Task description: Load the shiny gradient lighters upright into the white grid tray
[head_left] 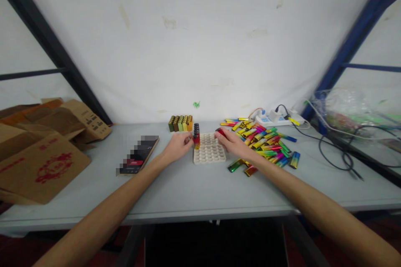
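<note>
A pale tray (209,159) with rows of round holes lies in the middle of the table. Along its left side stands a row of shiny red-and-yellow lighters (196,142) with dark tops. My left hand (179,146) is beside that row, fingers curled together; whatever they may hold is hidden. Over the tray's right rear part, my right hand (233,142) pinches a red lighter (220,132). Right of the tray spreads a loose pile of metallic, many-coloured lighters (261,139), partly behind my right forearm. A block of gold and dark lighters (181,123) stands upright behind my left hand.
A phone or tablet (139,155), its screen pixelated, lies left of my left hand. Cardboard boxes (46,162) fill the table's left end. At the back right are a white power strip (275,118), black cables (332,159) and clear plastic bags (347,104). A white wall (200,50) rises behind.
</note>
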The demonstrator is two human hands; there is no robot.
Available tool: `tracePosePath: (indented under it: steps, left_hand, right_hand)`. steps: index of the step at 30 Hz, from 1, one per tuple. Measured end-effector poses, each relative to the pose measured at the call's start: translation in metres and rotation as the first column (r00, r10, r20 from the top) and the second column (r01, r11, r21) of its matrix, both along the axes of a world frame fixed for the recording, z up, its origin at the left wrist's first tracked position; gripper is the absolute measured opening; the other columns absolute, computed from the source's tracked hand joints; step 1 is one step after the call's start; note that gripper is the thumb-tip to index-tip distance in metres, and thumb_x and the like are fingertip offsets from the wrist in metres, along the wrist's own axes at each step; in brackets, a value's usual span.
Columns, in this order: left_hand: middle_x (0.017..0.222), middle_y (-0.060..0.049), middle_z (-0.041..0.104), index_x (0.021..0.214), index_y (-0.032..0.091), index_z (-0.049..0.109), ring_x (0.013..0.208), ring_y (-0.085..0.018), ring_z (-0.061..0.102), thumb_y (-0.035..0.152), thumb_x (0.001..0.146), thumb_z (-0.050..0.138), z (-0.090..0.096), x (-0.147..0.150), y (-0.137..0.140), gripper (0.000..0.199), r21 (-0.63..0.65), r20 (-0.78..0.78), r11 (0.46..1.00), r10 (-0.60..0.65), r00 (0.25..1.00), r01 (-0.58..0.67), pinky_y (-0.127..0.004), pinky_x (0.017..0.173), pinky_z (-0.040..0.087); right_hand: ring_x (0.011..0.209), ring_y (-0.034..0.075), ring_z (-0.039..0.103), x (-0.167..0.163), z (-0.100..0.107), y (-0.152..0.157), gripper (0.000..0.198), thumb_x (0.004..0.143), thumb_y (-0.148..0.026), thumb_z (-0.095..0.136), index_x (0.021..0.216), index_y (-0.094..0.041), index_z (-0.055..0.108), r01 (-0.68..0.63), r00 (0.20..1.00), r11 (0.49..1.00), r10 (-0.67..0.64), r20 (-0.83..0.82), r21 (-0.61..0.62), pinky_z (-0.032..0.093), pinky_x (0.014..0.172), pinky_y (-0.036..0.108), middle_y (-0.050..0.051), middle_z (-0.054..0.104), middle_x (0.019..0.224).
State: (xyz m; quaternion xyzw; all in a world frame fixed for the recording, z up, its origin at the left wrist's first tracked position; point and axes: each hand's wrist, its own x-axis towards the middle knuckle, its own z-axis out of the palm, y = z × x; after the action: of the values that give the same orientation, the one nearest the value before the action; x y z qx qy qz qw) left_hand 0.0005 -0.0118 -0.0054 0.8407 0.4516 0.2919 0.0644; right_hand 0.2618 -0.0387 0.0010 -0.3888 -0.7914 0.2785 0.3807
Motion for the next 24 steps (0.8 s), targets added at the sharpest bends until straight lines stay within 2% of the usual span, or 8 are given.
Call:
tracePosePath:
  steps: [2, 5, 9, 17, 20, 24]
  left_hand:
    - [0.063, -0.001, 0.061, 0.071, 0.019, 0.06, 0.059, -0.016, 0.055, 0.024, 0.088, 0.048, 0.0001, 0.0003, 0.0001, 0.022, 0.005, 0.006, 1.0, -0.011, 1.0, 0.011, -0.028, 0.06, 0.035]
    - [0.063, -0.001, 0.06, 0.07, 0.019, 0.059, 0.059, -0.016, 0.055, 0.024, 0.088, 0.048, -0.0005, 0.0006, 0.0005, 0.022, -0.004, 0.014, 1.0, -0.014, 1.0, 0.014, -0.028, 0.059, 0.035]
    - [0.061, 0.0, 0.058, 0.07, 0.019, 0.058, 0.057, -0.016, 0.054, 0.025, 0.088, 0.048, -0.0019, 0.0007, 0.0013, 0.022, -0.027, 0.016, 1.0, -0.005, 1.0, 0.005, -0.027, 0.058, 0.034]
    - [0.062, -0.001, 0.06, 0.07, 0.019, 0.059, 0.058, -0.016, 0.055, 0.024, 0.088, 0.048, -0.0003, 0.0016, -0.0007, 0.022, -0.02, 0.016, 1.0, -0.005, 1.0, 0.006, -0.027, 0.059, 0.036]
    - [0.061, -0.001, 0.059, 0.068, 0.019, 0.059, 0.057, -0.016, 0.054, 0.024, 0.087, 0.049, 0.0007, 0.0012, -0.0009, 0.021, -0.011, 0.005, 1.0, 0.011, 1.0, -0.011, -0.027, 0.058, 0.035]
    - [0.058, 0.0, 0.057, 0.068, 0.019, 0.059, 0.054, -0.015, 0.051, 0.028, 0.089, 0.049, 0.0026, -0.0006, -0.0008, 0.025, 0.027, 0.027, 0.997, 0.066, 0.997, -0.066, -0.027, 0.057, 0.033]
  right_hand:
    - [0.065, 0.013, 0.044, 0.0008, 0.0027, -0.0015, 0.046, 0.101, -0.059, 0.04, 0.075, -0.022, 0.044, 0.045, 0.997, 0.997, -0.048, 0.053, 0.07, 0.034, 0.059, 0.025, -0.004, 0.044, 0.068]
    - [0.057, 0.011, 0.034, 0.0016, 0.0056, -0.0041, 0.052, 0.098, -0.06, 0.042, 0.063, -0.021, 0.037, 0.118, 0.989, 0.988, -0.125, 0.075, 0.095, 0.025, 0.054, 0.026, -0.004, 0.033, 0.061]
    - [0.053, 0.009, 0.027, 0.0011, 0.0047, -0.005, 0.046, 0.093, -0.05, 0.047, 0.059, -0.022, 0.031, 0.185, 0.975, 0.977, -0.196, 0.108, 0.105, 0.018, 0.052, 0.028, -0.005, 0.026, 0.058]
    - [0.053, 0.01, 0.03, -0.0024, 0.0004, -0.0036, 0.036, 0.09, -0.036, 0.048, 0.059, -0.021, 0.037, 0.153, 0.966, 0.974, -0.183, 0.183, 0.165, 0.02, 0.054, 0.027, -0.005, 0.03, 0.055]
    - [0.053, 0.01, 0.032, -0.004, 0.0007, -0.005, 0.04, 0.094, -0.039, 0.048, 0.06, -0.021, 0.039, 0.163, 0.964, 0.971, -0.195, 0.182, 0.173, 0.021, 0.054, 0.027, -0.005, 0.032, 0.056]
    - [0.056, 0.012, 0.04, -0.0045, 0.0015, -0.0061, 0.043, 0.099, -0.051, 0.047, 0.068, -0.021, 0.045, 0.16, 0.966, 0.968, -0.194, 0.17, 0.194, 0.025, 0.056, 0.026, -0.004, 0.042, 0.059]
